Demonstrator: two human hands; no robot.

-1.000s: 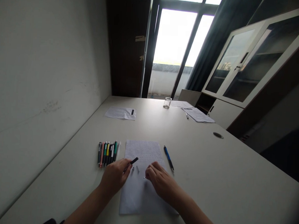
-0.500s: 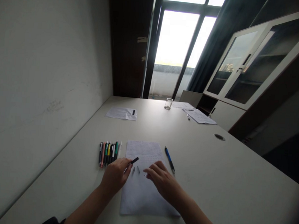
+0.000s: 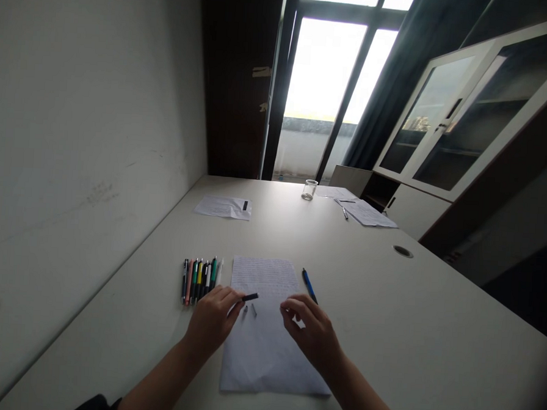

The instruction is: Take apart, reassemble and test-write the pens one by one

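My left hand (image 3: 213, 315) is closed in a pinch on a short black pen barrel (image 3: 250, 297), which points to the right over the written paper (image 3: 265, 363). Thumb and fingertips of my right hand (image 3: 311, 323) are pressed together above the paper's right side; whatever they hold, if anything, is too small to make out. Between the hands, a small dark pen tip (image 3: 245, 309) and a thin grey pen part (image 3: 254, 310) lie on the sheet. A blue pen (image 3: 309, 284) rests just beyond my right hand, its lower end hidden behind the fingers.
Several pens (image 3: 199, 280) lie in a row left of the paper. Farther back on the white table (image 3: 157, 321) are a loose sheet (image 3: 222, 207), a glass jar (image 3: 309, 190) and stacked papers (image 3: 367, 213) with a pen. A cable hole (image 3: 402, 251) sits at right.
My right hand has shifted right and away from the small parts, its fingertips now pinched. The black barrel in my left hand has turned closer to level.
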